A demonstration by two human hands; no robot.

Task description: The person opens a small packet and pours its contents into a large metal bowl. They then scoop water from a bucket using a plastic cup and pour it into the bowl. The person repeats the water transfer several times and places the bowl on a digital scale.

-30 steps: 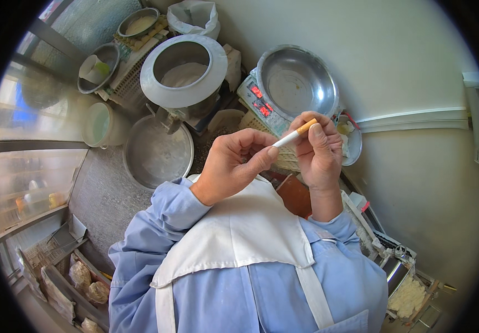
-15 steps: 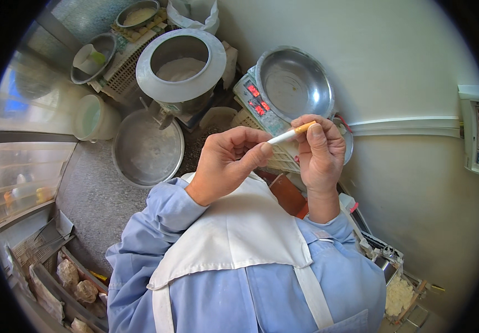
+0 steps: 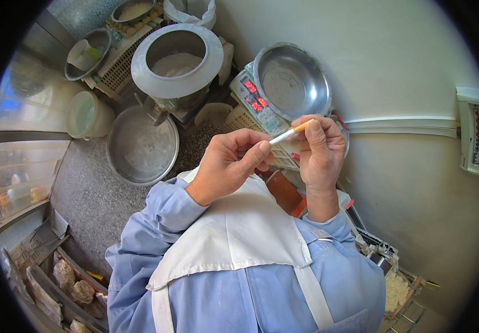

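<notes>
Cigarette (image 3: 290, 132), one | my left hand (image 3: 227, 165): pinching white end | my right hand (image 3: 322, 149): pinching orange filter end | changed: view, slightly rightward; two-handed hold unchanged

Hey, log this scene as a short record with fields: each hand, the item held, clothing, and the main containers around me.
Left hand: hand pinching the white end
Right hand: hand pinching the orange end
Item held: cigarette, tilted, orange end higher in view
Clothing: white apron over blue jacket
Ahead, right: metal bowl on a scale with red lit digits
Ahead, left: wide-rimmed vessel with pale contents; round metal basin; pale bucket
</notes>
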